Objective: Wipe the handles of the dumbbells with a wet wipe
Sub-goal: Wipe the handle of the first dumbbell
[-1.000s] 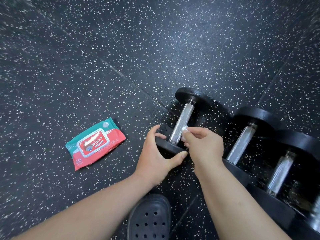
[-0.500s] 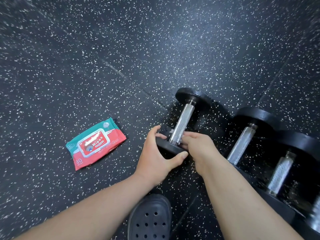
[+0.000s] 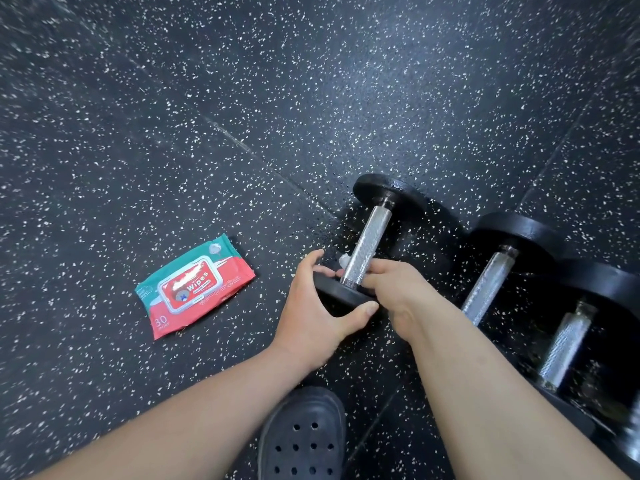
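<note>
Left hand [image 3: 311,306] clamped near plate [image 3: 341,296] of leftmost dumbbell [image 3: 372,223], centre frame, likely steadying against rolling. Right hand [image 3: 398,289] wrapped round lower handle [image 3: 363,251], wet wipe [image 3: 344,260] corner peeking out at its left. Wipes pack [image 3: 194,285] lay lower left; other dumbbells [image 3: 491,282] at right untouched

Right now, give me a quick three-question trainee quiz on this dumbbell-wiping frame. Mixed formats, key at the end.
1. True or false: the left hand grips the near plate of the leftmost dumbbell.
2. Where is the wipes pack? A) on the floor, left of both hands; B) on top of a weight plate; C) on a shelf.
3. Fill in (near/far): the right hand curls its fingers round the wipe at the ___ end of the handle.

Key: 1 true; 2 A; 3 near.
</note>
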`<state>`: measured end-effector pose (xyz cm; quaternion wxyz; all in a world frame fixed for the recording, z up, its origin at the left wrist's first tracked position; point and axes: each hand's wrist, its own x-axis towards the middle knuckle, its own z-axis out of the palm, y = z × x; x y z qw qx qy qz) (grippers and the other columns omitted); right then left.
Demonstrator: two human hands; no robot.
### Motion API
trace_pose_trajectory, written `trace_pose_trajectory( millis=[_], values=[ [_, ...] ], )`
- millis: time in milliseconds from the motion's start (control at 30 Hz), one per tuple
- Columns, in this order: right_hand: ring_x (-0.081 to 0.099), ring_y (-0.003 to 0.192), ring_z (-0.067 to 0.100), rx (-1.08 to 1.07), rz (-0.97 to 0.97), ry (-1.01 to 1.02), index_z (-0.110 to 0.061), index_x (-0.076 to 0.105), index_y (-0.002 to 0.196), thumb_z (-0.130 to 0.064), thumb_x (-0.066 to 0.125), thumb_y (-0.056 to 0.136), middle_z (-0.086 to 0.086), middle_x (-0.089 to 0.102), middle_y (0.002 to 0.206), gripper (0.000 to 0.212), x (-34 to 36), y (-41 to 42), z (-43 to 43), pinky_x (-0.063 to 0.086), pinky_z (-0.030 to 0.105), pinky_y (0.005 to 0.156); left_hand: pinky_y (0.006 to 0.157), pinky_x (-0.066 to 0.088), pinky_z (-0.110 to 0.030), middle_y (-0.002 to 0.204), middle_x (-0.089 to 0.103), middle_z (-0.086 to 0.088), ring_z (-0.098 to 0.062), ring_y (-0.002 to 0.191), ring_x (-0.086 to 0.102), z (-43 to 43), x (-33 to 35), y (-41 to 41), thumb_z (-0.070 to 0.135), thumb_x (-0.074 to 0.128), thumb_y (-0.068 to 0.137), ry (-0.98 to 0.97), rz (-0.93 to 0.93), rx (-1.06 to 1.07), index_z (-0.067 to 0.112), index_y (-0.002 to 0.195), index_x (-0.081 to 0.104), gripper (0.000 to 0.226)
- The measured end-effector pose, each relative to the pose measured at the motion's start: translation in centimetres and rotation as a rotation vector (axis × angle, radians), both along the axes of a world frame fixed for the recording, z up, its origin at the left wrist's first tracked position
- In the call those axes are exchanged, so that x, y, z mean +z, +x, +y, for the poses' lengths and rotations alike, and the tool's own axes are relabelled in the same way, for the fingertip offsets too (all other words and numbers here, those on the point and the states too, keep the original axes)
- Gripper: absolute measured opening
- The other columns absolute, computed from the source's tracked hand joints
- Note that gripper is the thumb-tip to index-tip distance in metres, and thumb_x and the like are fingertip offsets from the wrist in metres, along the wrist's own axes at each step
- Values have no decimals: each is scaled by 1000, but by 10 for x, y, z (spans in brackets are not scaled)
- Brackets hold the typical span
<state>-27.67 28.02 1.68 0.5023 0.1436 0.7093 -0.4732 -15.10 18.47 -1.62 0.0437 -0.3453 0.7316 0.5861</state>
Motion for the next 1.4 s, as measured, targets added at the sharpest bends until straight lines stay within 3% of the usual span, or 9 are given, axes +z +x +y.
trace_pose_trajectory(
  millis=[133,233,333,533,700,767,933,1100,1400],
  values=[
    [72,83,14,35,55,33,-19,86,84,6,63,93,-1,82,86,35,4,-3,14,57,31,79,111,44,-32,126,53,22,-2,122,56,0,0,1,72,85,58,-10,-3,-3,45,151,29,111],
    [69,80,16,43,103,95,-20,86,81,3,67,87,2,81,84,31,4,-5,20,58,38,84,111,43,-32,127,53,22,-3,122,56,1,-1,1,73,84,58,-5,-5,-4,45,150,29,111],
    [72,79,9,32,64,39,-18,86,90,4,64,93,-2,82,89,31,4,-5,10,53,24,72,112,43,-33,126,54,21,-3,122,56,0,0,1,73,84,57,-6,2,-2,43,151,30,112],
    [74,78,3,21,30,-17,-19,84,96,3,65,96,-4,83,91,30,6,-6,8,50,22,77,112,44,-34,126,54,20,-2,121,57,-1,0,0,74,84,56,-4,0,-2,41,151,32,113],
    [78,94,19,28,136,16,-21,86,88,-2,75,90,1,83,91,23,21,-2,22,61,39,95,110,43,-30,127,54,21,-2,122,56,0,1,1,73,84,57,-12,-5,-9,43,151,31,111],
    [78,89,14,125,269,106,-24,83,93,-8,82,86,-6,82,88,17,24,-2,25,62,40,92,110,42,-29,127,54,21,-1,122,56,0,1,1,74,84,57,-13,-6,-11,43,151,30,112],
    [70,77,-8,348,669,235,-29,80,97,-19,84,88,-18,76,81,14,30,-1,24,51,5,70,111,42,-31,128,53,21,-1,123,54,-1,3,0,75,83,56,-10,-15,-9,43,151,30,113],
    [63,87,9,574,1053,103,-30,82,101,-20,83,89,-16,68,94,16,11,5,27,58,37,75,112,43,-34,129,52,23,-1,123,54,-1,4,0,73,84,57,-5,-28,-13,43,152,29,114],
    [51,93,24,1331,1499,299,-36,75,73,-37,82,86,-15,65,82,14,5,-32,-15,34,38,76,109,43,-28,130,54,25,-1,124,54,0,6,-1,77,86,56,-2,-49,-10,44,154,25,120]
  ],
)
